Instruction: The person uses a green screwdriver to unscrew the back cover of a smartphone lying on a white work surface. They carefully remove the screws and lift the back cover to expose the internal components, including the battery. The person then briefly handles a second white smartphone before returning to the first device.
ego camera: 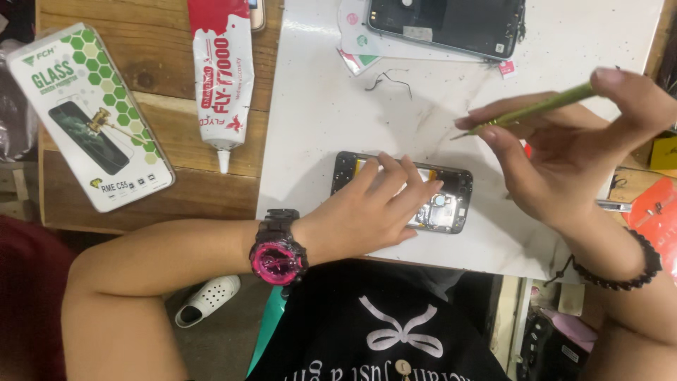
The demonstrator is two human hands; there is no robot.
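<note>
The left hand [374,204] lies flat with fingers spread on the open phone [451,201] on the white tabletop [317,120]. The right hand [571,155] pinches a thin green tool [543,107] above it.

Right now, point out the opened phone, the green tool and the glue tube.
Opened phone [451,201]: head view, on its exposed inner right end, beside the left hand [367,208].
Green tool [543,107]: head view, on the shaft held by the right hand [571,162].
Glue tube [224,70]: head view, on the tube's printed body.

opened black phone [451,204] flat on white mat, innards exposed, thin green tool [536,109] tilted above
</note>
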